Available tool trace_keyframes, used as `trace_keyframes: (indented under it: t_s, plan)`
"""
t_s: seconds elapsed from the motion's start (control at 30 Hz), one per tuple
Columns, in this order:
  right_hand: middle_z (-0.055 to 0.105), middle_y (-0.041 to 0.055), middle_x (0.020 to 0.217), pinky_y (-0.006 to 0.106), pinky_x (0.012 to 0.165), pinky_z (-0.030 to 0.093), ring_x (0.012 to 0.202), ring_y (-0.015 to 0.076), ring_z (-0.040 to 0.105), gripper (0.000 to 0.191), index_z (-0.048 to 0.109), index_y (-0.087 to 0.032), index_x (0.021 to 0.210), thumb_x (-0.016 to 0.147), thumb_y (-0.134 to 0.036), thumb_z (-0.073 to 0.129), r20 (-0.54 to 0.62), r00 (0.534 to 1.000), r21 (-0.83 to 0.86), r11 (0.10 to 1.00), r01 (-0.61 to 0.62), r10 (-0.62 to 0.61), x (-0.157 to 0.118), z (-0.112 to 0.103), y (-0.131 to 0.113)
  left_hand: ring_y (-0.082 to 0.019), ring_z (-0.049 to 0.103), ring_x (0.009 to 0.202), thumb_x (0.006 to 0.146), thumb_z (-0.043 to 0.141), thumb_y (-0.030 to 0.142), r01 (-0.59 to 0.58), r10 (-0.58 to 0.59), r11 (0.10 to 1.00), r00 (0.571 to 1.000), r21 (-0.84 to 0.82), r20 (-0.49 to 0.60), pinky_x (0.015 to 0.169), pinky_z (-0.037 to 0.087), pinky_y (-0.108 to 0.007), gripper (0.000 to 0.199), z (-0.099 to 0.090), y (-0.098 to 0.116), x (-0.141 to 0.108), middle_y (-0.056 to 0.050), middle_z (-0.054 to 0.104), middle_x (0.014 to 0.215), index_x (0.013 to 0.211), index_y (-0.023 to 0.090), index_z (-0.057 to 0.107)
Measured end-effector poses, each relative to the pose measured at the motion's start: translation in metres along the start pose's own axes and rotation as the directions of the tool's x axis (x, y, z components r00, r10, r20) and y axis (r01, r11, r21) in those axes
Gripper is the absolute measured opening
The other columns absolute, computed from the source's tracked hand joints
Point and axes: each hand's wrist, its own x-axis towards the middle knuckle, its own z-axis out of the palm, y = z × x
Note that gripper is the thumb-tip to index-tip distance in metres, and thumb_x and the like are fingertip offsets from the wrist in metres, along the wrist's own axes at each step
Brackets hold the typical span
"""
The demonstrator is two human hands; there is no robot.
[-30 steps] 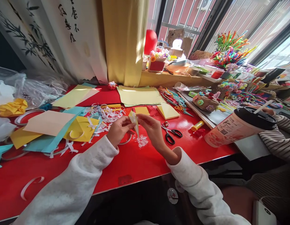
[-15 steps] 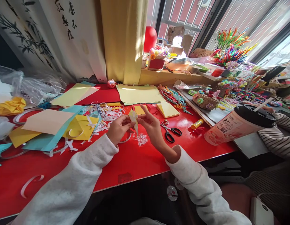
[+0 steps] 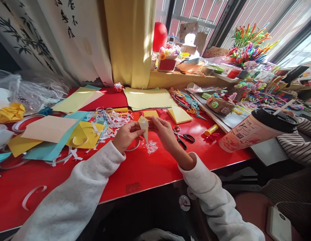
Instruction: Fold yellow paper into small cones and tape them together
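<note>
A small piece of pale yellow folded paper (image 3: pixel 144 127), kite-shaped with a narrow point hanging down, is held up over the red table. My left hand (image 3: pixel 125 135) pinches its left edge between thumb and fingers. At its upper right edge, my right hand (image 3: pixel 163 132) has its fingers closed on the paper, with the fingertips partly hidden behind it. Below the paper's tip lies a little heap of white paper scraps (image 3: pixel 152 147). Black-handled scissors (image 3: pixel 184 138) rest on the table just right of my right hand.
Coloured sheets (image 3: pixel 48 129) and white paper shreds (image 3: pixel 117 120) cover the left side. A stack of yellow square paper (image 3: pixel 180 114) lies behind my right hand. A large drink cup (image 3: pixel 255 130) leans at the right, near another person's striped sleeve (image 3: pixel 299 145). A glue stick (image 3: pixel 211 130) lies nearby.
The right hand's raised fingers have lowered and curled in behind the folded paper. More of the paper's front face now shows. The view has shifted slightly.
</note>
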Motion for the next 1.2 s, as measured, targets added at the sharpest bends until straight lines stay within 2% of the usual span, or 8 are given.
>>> trace_keyframes:
  t_s: [0.1,0.3,0.5,0.67,0.77,0.9,1.07,1.2]
  plan:
    - [0.065,0.0034,0.085,0.03,0.08,0.047,0.082,0.0143,0.059,0.027,0.068,-0.018,0.089,0.074,-0.039,0.061,0.099,0.995,-0.047,0.999,-0.013,0.018,0.001,-0.003,-0.002,-0.015,0.061,0.062,0.055,0.076,0.033,0.009,-0.009,1.0,1.0,-0.012,-0.01,0.058,0.049,-0.027,0.037,-0.001,-0.001,0.0,-0.005,0.067,0.076,0.081,0.013,0.06]
    - [0.064,0.002,0.076,0.028,0.074,0.048,0.072,0.0119,0.059,0.018,0.065,-0.017,0.074,0.073,-0.036,0.063,0.067,0.998,-0.065,0.998,0.011,-0.006,-0.001,-0.002,-0.002,-0.014,0.06,0.057,0.054,0.077,0.033,0.035,-0.035,0.999,0.999,-0.023,0.014,0.057,0.049,-0.028,0.035,-0.002,0.0,-0.001,-0.003,0.067,0.072,0.077,0.013,0.059]
    - [0.065,0.0026,0.086,0.029,0.077,0.048,0.081,0.0139,0.059,0.022,0.064,-0.02,0.086,0.077,-0.039,0.058,0.108,0.99,-0.169,0.98,0.105,-0.087,-0.002,-0.001,0.001,-0.016,0.061,0.066,0.06,0.073,0.036,0.004,-0.003,1.0,1.0,0.015,-0.021,0.059,0.049,-0.029,0.035,-0.004,-0.003,0.001,-0.004,0.065,0.076,0.083,0.014,0.058]
    - [0.062,0.0009,0.071,0.027,0.063,0.045,0.065,0.0123,0.056,0.02,0.064,-0.02,0.081,0.081,-0.035,0.053,0.023,0.978,-0.419,0.887,0.197,-0.206,-0.003,-0.001,0.003,-0.015,0.058,0.075,0.061,0.072,0.032,-0.153,0.198,0.958,0.965,0.243,-0.17,0.062,0.046,-0.025,0.037,-0.008,-0.007,0.002,-0.004,0.061,0.095,0.093,0.018,0.057]
    - [0.062,0.0013,0.07,0.026,0.06,0.043,0.064,0.0122,0.055,0.02,0.065,-0.019,0.078,0.079,-0.035,0.055,0.073,0.971,-0.498,0.835,0.234,-0.228,-0.005,0.0,0.001,-0.011,0.054,0.062,0.067,0.067,0.033,-0.188,0.262,0.916,0.949,0.356,-0.173,0.054,0.042,-0.022,0.028,-0.009,-0.003,0.0,-0.001,0.061,0.083,0.09,0.019,0.06]
    - [0.064,0.0022,0.073,0.025,0.06,0.043,0.065,0.0126,0.056,0.027,0.067,-0.018,0.083,0.081,-0.04,0.052,0.171,0.981,-0.413,0.898,0.154,-0.09,-0.006,0.0,-0.005,-0.01,0.051,0.051,0.073,0.061,0.036,-0.188,0.257,0.906,0.956,0.379,-0.139,0.051,0.042,-0.023,0.02,-0.01,0.001,-0.003,0.001,0.057,0.063,0.078,0.017,0.062]
    - [0.066,0.0018,0.073,0.025,0.063,0.047,0.066,0.0119,0.059,0.031,0.069,-0.018,0.09,0.08,-0.043,0.054,0.267,0.956,-0.202,0.977,-0.066,0.119,-0.007,-0.001,-0.012,-0.014,0.056,0.07,0.073,0.061,0.033,-0.231,0.293,0.902,0.948,0.364,-0.122,0.064,0.048,-0.024,0.017,-0.009,0.0,-0.003,-0.001,0.061,0.073,0.077,0.017,0.062]
    - [0.066,0.0012,0.07,0.025,0.066,0.047,0.067,0.011,0.06,0.027,0.07,-0.017,0.086,0.079,-0.039,0.056,0.255,0.95,-0.135,0.98,-0.148,0.179,-0.007,-0.002,-0.013,-0.014,0.056,0.069,0.074,0.059,0.032,-0.227,0.279,0.918,0.953,0.325,-0.121,0.063,0.049,-0.024,0.015,-0.009,-0.001,-0.003,-0.001,0.06,0.073,0.079,0.017,0.061]
